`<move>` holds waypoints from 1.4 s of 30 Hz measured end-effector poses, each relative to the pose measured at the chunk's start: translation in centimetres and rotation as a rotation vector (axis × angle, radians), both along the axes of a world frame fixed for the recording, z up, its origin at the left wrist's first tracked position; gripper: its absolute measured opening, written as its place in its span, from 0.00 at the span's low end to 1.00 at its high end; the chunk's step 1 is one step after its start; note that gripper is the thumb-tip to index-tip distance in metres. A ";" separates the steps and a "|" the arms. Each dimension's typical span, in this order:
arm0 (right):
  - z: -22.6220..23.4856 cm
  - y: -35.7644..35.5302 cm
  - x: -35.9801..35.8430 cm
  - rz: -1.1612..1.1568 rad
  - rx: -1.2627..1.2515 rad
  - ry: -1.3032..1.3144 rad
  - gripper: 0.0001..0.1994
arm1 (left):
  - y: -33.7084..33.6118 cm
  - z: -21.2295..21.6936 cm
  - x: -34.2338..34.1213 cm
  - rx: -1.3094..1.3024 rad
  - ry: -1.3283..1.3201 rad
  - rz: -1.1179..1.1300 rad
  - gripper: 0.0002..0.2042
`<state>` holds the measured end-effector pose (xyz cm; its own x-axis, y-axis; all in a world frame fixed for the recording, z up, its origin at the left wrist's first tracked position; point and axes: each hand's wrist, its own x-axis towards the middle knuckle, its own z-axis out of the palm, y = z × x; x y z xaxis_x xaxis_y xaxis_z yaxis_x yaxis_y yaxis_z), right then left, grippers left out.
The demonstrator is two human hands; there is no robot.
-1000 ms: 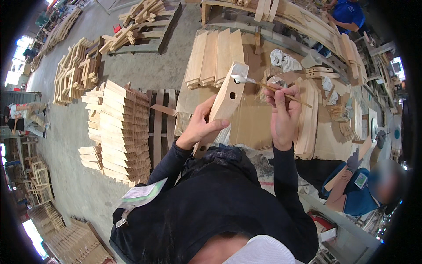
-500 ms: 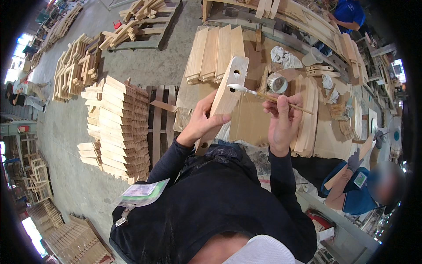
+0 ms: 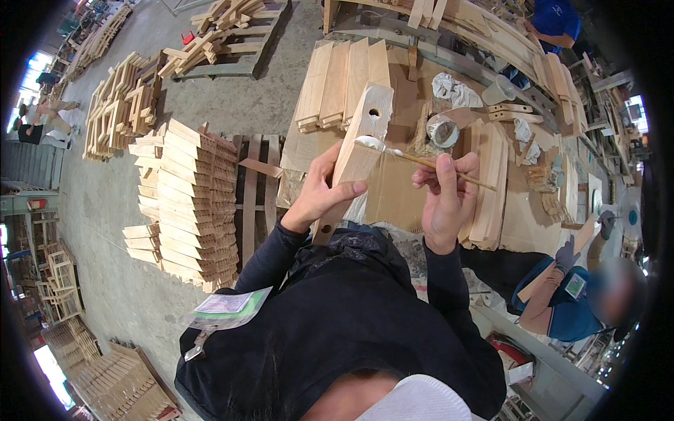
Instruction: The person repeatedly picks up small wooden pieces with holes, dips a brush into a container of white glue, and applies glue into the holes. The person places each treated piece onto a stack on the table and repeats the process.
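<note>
My left hand (image 3: 324, 191) is wrapped round a pale wooden piece (image 3: 354, 158), held tilted over the near edge of the bench. One dark round hole shows near the piece's far end and another near its lower end. White glue-like paste (image 3: 372, 143) covers a spot on its face below the upper hole. Pinched in my right hand (image 3: 451, 196) is a thin wooden stick (image 3: 449, 170). The stick's paste-coated tip touches the piece at that white spot. Beyond the stick stands a small round pot (image 3: 443, 131) with whitish residue.
Wooden slats (image 3: 344, 84) lie at the far left of the cardboard-covered bench (image 3: 404, 196), more boards (image 3: 489, 175) at right. White rags (image 3: 455, 91) and a plastic cup (image 3: 500, 91) sit farther back. A tall stack of wood (image 3: 193, 203) stands left. A gloved co-worker (image 3: 562, 288) is at right.
The stick's tip has moved slightly down and left across the wooden piece, leaving white paste where the lower hole showed. My right hand has shifted a little down.
</note>
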<state>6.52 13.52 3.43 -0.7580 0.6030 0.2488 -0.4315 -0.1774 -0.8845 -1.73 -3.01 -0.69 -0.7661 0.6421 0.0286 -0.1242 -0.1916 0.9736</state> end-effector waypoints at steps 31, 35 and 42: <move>1.5 3.5 -4.2 -0.047 -0.112 -0.052 0.09 | -0.5 0.0 0.6 -0.032 0.086 -0.032 0.32; 4.4 3.9 -2.8 0.039 0.122 0.015 0.08 | -0.5 0.2 0.7 -0.066 0.020 0.013 0.31; 8.9 2.6 -2.2 0.148 0.831 0.037 0.06 | -0.6 -0.5 0.5 -0.013 0.034 0.044 0.30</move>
<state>4.31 16.16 12.28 -0.7970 0.1078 0.5942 -0.4867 0.4681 -0.7376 -1.25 -3.60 -1.21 -0.7924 0.6082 0.0473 -0.0822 -0.1832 0.9796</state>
